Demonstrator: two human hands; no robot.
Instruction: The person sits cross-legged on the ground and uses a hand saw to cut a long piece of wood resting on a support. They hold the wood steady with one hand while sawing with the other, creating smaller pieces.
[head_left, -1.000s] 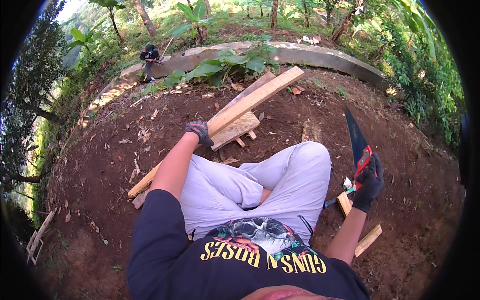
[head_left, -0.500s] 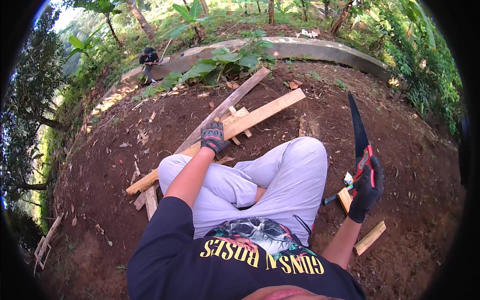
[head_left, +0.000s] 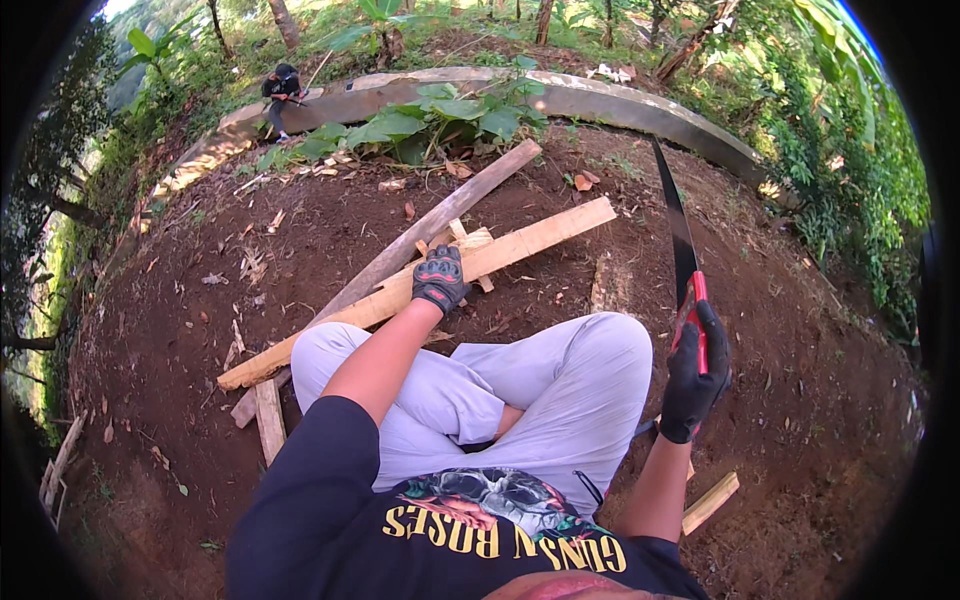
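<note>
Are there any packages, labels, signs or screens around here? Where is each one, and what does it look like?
No packages, signs or screens show.
Printed shirt: worn by the person, at the bottom middle; dark cloth with a curved row of yellow lettering under a skull-and-flowers picture in grey, red and green.
Saw handle: in the gloved right hand; red and black, too small to tell whether it bears a label.

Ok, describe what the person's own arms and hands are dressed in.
Both hands wear dark work gloves. The left hand has a black glove with grey patches across the knuckles and fingers and a cuff ending at the wrist. The right hand has a plain black glove, also wrist-length. Both forearms are bare below short dark navy sleeves of a T-shirt that carries a yellow and coloured print on its front.
</note>
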